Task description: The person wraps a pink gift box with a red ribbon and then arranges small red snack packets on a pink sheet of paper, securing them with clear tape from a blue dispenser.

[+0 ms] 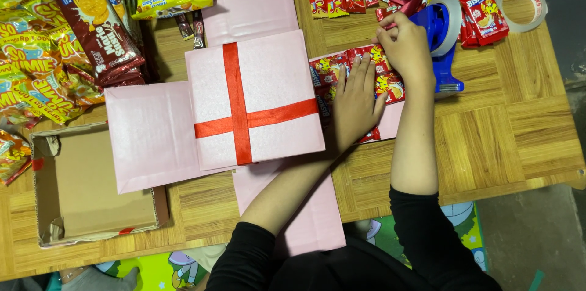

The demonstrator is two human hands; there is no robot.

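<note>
1. Head view: the left hand (354,99) lies open and flat on red snack packets (342,68) spread over a pink flap, beside the pink box lid (274,77) crossed with red ribbon (238,105)
2. The right hand (406,41) pinches a packet by the blue tape dispenser (442,35) on the wooden table (506,138)

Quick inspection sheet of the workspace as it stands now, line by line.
Surface: wooden parquet table.
Job's things: red snack packets on the pink box flap; pink lid with red ribbon cross.
Clutter: blue tape dispenser, tape roll, snack packs, open cardboard box.
Grippers: left hand flat on packets; right hand pinching a packet.
Cables: nothing seen.
Surroundings: patterned floor mat.
</note>
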